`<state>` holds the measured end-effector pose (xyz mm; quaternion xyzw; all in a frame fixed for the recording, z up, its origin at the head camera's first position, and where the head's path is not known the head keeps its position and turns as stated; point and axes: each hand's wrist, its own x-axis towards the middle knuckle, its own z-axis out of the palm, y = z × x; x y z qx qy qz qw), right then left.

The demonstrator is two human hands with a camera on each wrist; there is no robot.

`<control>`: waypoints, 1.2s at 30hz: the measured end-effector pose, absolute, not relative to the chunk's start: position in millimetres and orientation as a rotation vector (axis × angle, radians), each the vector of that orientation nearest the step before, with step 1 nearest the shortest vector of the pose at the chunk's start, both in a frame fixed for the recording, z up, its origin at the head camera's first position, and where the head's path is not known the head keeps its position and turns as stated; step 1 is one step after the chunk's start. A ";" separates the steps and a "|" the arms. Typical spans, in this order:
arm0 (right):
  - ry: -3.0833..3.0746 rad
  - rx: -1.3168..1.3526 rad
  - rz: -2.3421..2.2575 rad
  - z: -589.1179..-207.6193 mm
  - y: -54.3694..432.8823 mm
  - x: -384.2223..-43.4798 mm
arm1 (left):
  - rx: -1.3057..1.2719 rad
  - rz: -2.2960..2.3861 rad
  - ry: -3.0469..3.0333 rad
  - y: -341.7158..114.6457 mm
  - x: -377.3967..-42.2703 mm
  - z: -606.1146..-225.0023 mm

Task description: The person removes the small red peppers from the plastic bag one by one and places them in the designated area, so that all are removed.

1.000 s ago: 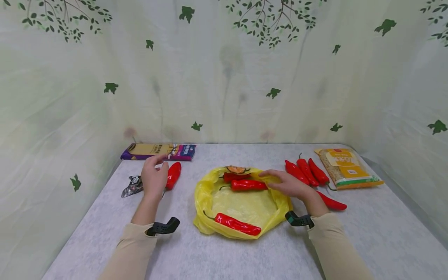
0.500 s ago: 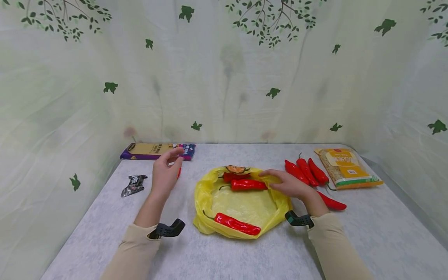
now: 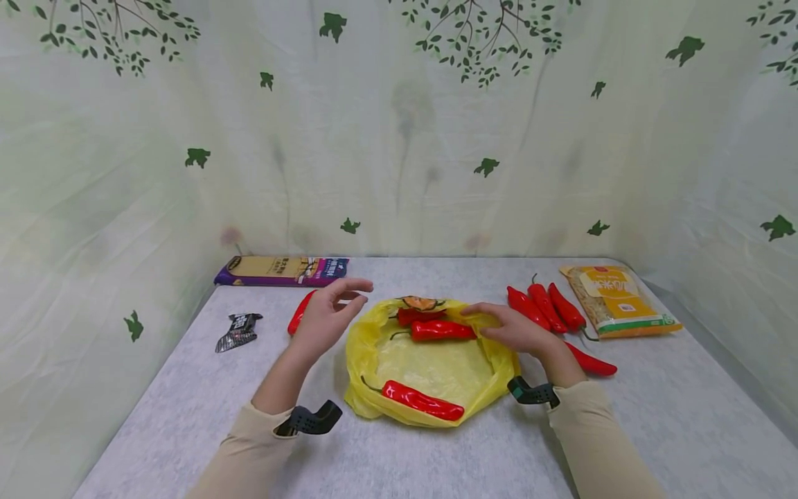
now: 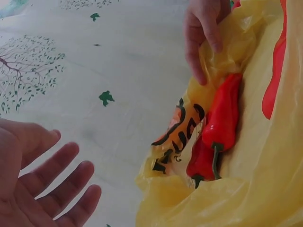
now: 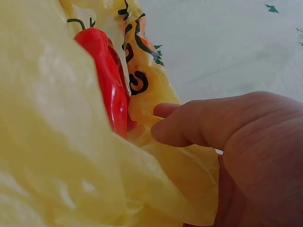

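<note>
A yellow plastic bag lies spread wide in the middle of the table. Two red peppers are at its far side and another red pepper lies along its near side. My right hand holds the bag's right rim, thumb on the inner side and fingers on the outer. Left of the bag, my left hand hovers with fingers spread and nothing in them. It partly hides a single red pepper on the table.
Several red peppers lie right of the bag, beside a yellow grain packet. A long purple-and-tan packet lies at the back left, with a small black wrapper in front. A patterned curtain hangs behind.
My left hand has moved right, from beside the lone pepper at the left toward the bag's left rim. My right hand and the bag have stayed put.
</note>
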<state>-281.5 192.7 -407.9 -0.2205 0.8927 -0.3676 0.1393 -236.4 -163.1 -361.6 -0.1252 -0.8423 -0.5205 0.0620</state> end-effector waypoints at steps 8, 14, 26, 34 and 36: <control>2.577 -0.625 -1.070 -408.4 193.0 -281.7 | -0.643 -1.570 -2.667 -153.1 -231.4 -360.3; 2.571 -0.626 -1.078 -408.1 193.3 -281.2 | -0.939 -1.486 -2.782 -144.0 -229.3 -368.3; 2.563 -0.587 -1.069 -409.0 192.4 -283.0 | -1.202 -1.509 -2.975 -128.1 -227.0 -391.9; 2.558 -0.581 -1.078 -409.3 192.4 -282.9 | -1.330 -1.451 -3.070 -122.5 -224.8 -397.8; 2.560 -0.582 -1.078 -409.3 192.4 -282.5 | -1.346 -1.411 -3.097 -121.3 -224.1 -398.7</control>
